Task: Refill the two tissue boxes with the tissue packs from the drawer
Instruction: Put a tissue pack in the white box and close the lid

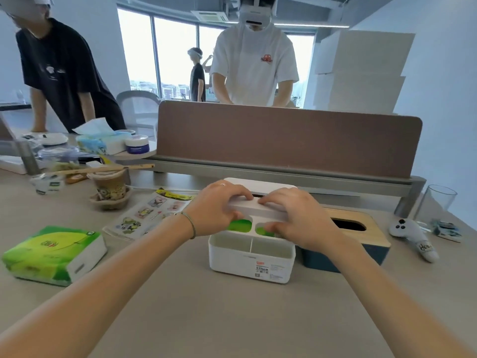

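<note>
On the desk in front of the brown partition, the white tissue box (251, 257) sits with a green tissue pack (241, 225) already inside, its wrapper showing through two gaps beneath the white lid (258, 205). Both hands clasp that lid: the left hand (216, 208) holds its left end, the right hand (296, 215) its right, fingers curled over the top edge and thumbs tucked under, down near the green wrapper. The lid looks tilted, not yet seated. My guess is that it could jam if the pack bulges up, or snag the wrapper under a thumb; pressing one end first might cock it further. The pack lies directly beneath the grip, touching or nearly touching the thumbs.

Just right of this box stands the dark blue tissue box (343, 257) with its wooden slotted top (374, 228) on, whether filled I cannot tell. Well to the left, a second green tissue pack (51, 254) lies on the desk (180, 306), untouched.
</note>
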### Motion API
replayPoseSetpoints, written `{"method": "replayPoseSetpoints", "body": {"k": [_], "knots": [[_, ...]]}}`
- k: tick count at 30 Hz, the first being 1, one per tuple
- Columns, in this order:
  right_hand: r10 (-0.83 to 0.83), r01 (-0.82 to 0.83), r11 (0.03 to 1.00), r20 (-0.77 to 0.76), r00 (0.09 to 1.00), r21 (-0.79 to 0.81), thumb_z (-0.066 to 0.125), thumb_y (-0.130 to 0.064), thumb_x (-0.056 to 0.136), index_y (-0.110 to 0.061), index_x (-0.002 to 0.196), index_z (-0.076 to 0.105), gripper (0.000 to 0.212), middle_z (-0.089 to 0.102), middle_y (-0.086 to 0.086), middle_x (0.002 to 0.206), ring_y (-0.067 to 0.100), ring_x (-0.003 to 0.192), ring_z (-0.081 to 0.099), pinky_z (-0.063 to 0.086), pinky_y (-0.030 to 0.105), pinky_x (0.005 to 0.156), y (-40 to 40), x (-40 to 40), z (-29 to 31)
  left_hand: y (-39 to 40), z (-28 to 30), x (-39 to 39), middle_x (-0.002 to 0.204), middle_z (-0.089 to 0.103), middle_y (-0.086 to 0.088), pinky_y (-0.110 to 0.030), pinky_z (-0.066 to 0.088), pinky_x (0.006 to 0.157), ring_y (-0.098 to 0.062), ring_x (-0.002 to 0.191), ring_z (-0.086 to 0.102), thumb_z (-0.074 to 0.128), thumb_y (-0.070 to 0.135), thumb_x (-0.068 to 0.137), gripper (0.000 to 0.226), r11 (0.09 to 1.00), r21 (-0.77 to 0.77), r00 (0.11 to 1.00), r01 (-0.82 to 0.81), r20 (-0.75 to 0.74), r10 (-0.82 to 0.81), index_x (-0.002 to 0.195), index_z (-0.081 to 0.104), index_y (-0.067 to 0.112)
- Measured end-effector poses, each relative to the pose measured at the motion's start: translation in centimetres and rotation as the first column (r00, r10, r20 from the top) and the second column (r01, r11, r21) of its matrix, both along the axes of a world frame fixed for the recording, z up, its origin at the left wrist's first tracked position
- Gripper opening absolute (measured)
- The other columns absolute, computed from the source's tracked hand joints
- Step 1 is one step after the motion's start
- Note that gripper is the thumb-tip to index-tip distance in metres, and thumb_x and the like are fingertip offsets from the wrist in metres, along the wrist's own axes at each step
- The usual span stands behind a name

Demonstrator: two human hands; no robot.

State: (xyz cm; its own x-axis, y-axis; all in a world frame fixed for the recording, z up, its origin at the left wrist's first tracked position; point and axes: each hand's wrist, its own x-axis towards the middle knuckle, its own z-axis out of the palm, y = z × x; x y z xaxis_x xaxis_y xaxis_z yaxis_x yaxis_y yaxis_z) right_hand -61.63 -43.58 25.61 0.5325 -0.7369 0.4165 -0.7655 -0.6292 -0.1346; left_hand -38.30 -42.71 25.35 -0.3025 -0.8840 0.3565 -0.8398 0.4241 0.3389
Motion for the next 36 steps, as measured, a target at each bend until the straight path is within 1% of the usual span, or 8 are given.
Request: {"method": "replayPoseSetpoints", "body": {"k": [8, 11, 15, 20, 23, 29, 33, 36], "knots": [[0.032, -0.036, 0.996, 0.041, 0.999, 0.084, 0.078, -0.053, 0.076, -0.034, 0.128, 0.064, 0.057, 0.062, -0.013, 0.127, 0.010, 0.120, 0.047, 0.038, 0.029, 0.103, -1.1, 2.1, -3.1, -0.6, -3.8, 2.4, 0.121, 0.065, 0.012, -0.041, 0.045, 0.104, -0.012, 0.116, 0.054, 0.068, 0.051, 0.087, 0.039, 0.999, -0.002, 0.999, -0.037, 0.034, 0.037, 0.125, 0.058, 0.046], [0.018, -0.024, 0.995, 0.064, 0.998, 0.094, 0.079, -0.055, 0.074, -0.033, 0.126, 0.066, 0.058, 0.062, -0.013, 0.125, 0.010, 0.119, 0.048, 0.039, 0.030, 0.102, -1.1, 1.8, -3.6, -0.8, -4.5, 1.9, 0.137, 0.059, 0.012, -0.042, 0.037, 0.114, -0.012, 0.130, 0.046, 0.071, 0.044, 0.088, 0.039, 1.000, -0.018, 1.000, -0.016, -0.014, 0.016, 0.125, 0.062, 0.041], [-0.023, 0.006, 0.990, 0.121, 0.992, 0.139, 0.081, -0.052, 0.073, -0.032, 0.125, 0.066, 0.058, 0.060, -0.014, 0.126, 0.007, 0.120, 0.047, 0.033, 0.022, 0.096, -0.9, 1.1, -4.3, -0.9, -4.7, 1.6, 0.162, 0.031, 0.009, -0.036, 0.026, 0.122, -0.011, 0.144, 0.032, 0.075, 0.039, 0.087, 0.057, 0.998, 0.016, 0.972, -0.065, -0.227, 0.067, 0.139, 0.053, 0.037], [-0.029, 0.008, 0.989, 0.145, 0.989, 0.145, 0.077, -0.055, 0.077, -0.032, 0.127, 0.065, 0.056, 0.059, -0.015, 0.128, 0.006, 0.120, 0.045, 0.038, 0.027, 0.100, -0.8, 0.8, -5.0, -1.6, -5.6, 1.3, 0.150, 0.049, 0.005, -0.043, 0.038, 0.117, -0.015, 0.140, 0.044, 0.059, 0.043, 0.098, 0.052, 0.969, 0.226, 0.804, -0.099, -0.556, 0.212, 0.147, 0.045, 0.032], [-0.035, 0.010, 0.988, 0.155, 0.987, 0.155, 0.073, -0.056, 0.079, -0.034, 0.127, 0.063, 0.054, 0.054, -0.015, 0.132, 0.005, 0.123, 0.041, 0.038, 0.028, 0.102, -0.9, 0.8, -5.4, -1.8, -6.1, 0.8, 0.143, 0.057, 0.002, -0.044, 0.042, 0.115, -0.016, 0.133, 0.052, 0.060, 0.039, 0.096, 0.048, 0.958, 0.280, 0.739, -0.055, -0.634, 0.227, 0.142, 0.053, 0.027], [-0.117, 0.067, 0.977, 0.250, 0.961, 0.200, 0.060, -0.050, 0.092, -0.038, 0.122, 0.064, 0.032, 0.035, -0.009, 0.155, 0.016, 0.142, 0.028, 0.028, 0.041, 0.114, -1.2, 0.8, -5.5, -2.1, -6.6, 0.1, 0.137, 0.061, 0.002, -0.017, 0.043, 0.098, -0.015, 0.124, 0.057, 0.057, 0.011, 0.098, 0.038, 0.965, 0.211, 0.717, -0.154, -0.648, 0.257, 0.134, 0.064, 0.016], [-0.299, 0.221, 0.924, 0.228, 0.927, 0.311, 0.043, -0.057, 0.098, -0.035, 0.148, 0.041, 0.054, 0.020, -0.001, 0.165, 0.023, 0.150, 0.020, 0.024, 0.045, 0.117, -1.9, 1.6, -5.4, -2.3, -7.0, -0.1, 0.141, 0.058, 0.002, -0.011, 0.042, 0.093, -0.015, 0.124, 0.054, 0.052, 0.005, 0.099, 0.039, 0.965, 0.221, 0.670, -0.141, -0.696, 0.257, 0.135, 0.064, 0.016], [-0.329, 0.236, 0.888, 0.188, 0.925, 0.396, 0.037, -0.055, 0.100, -0.030, 0.153, 0.033, 0.059, 0.016, 0.001, 0.166, 0.020, 0.152, 0.016, 0.023, 0.042, 0.118, -2.2, 1.9, -5.7, -2.3, -7.0, -0.3, 0.142, 0.057, 0.000, -0.015, 0.043, 0.091, -0.016, 0.121, 0.055, 0.050, 0.007, 0.101, 0.040, 0.965, 0.237, 0.644, -0.110, -0.723, 0.251, 0.137, 0.062, 0.019]]}}
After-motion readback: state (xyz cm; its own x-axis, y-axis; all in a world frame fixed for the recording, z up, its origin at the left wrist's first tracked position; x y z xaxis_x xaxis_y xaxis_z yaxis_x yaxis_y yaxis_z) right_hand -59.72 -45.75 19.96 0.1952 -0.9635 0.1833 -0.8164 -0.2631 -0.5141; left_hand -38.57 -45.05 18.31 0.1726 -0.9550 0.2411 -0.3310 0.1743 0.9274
